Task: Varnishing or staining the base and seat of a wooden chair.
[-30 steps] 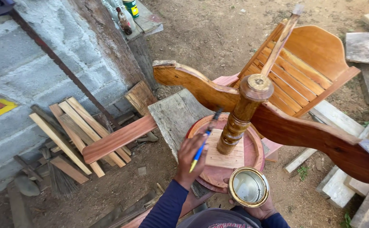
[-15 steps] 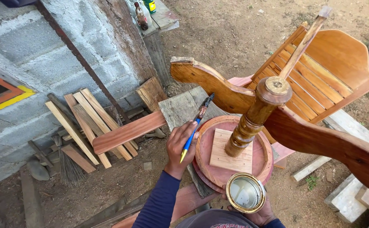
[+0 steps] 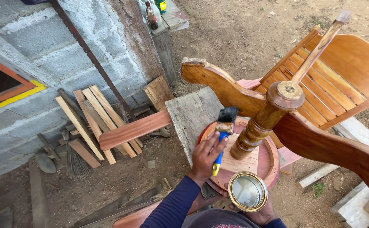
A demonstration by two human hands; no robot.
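Low in the middle of the frame, our left hand (image 3: 204, 157) pinched a paintbrush (image 3: 223, 134) by its blue and yellow handle, fingers curled tight around it, black bristles pointing up toward the centre. The brush head sat just beside the turned wooden post (image 3: 263, 122), the glossy central column of an upturned pedestal table. The curved table legs (image 3: 218, 84) swept away from that post, one to the upper middle, another down to the right edge. The post rose from a round reddish tabletop (image 3: 270, 157) with a pale square block (image 3: 244, 159) at its foot, and our left hand hovered over that disc's left part.

At the bottom centre, our right hand (image 3: 258, 214) cupped an open varnish can (image 3: 247, 191) from below, fingers wrapped under it, so only their tips showed; the can was gold-rimmed with a pale inside, touching the disc's lower edge in the view.

Behind the post, upper right, lay a slatted wooden chair (image 3: 340, 71). At the left, loose wood planks (image 3: 95, 122) leaned against a grey block wall (image 3: 49, 50).
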